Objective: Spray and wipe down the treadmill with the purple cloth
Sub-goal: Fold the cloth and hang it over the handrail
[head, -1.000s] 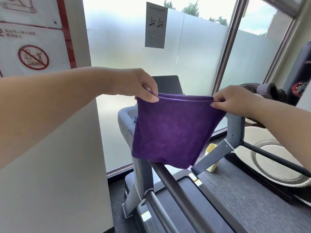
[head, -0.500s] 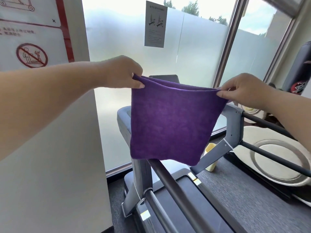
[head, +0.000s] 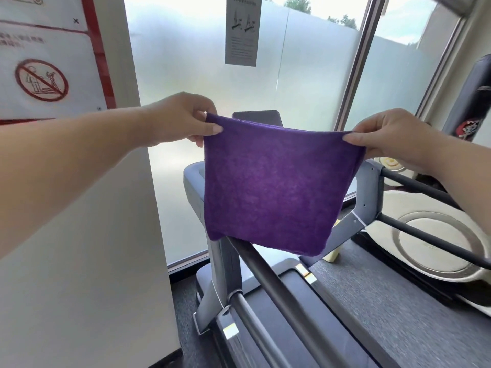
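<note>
Two bare forearms reach in from the near edges, and each ends in a hand pinching a top corner of the purple cloth (head: 273,187): the left hand (head: 180,118) nips the upper left corner between thumb and curled fingers (head: 212,128), the right hand (head: 390,134) does the same at the upper right, so both are closed on fabric with nothing else held. Held this way, by two corners and pulled taut along the top edge, the cloth hangs flat and square in the air, which looks like a way to straighten it before folding or wiping. Its surface is soft, matte and slightly fuzzy, like microfibre, with a rounded doubled top edge and a lower hem that sags a little toward the right. Beneath and behind it stands the treadmill (head: 223,261), grey moulded uprights with smooth dark tubular handrails (head: 279,293) running toward the viewer and a dark textured belt deck between them; whether the hem touches the rail I cannot tell. No spray bottle is clearly in view, though a pale yellow object (head: 333,254) peeks out past the cloth's lower corner. Farther off, a cream elliptical machine (head: 435,243) sits to the right, and frosted window glass (head: 191,62) with a paper notice (head: 243,30) closes the scene.
</note>
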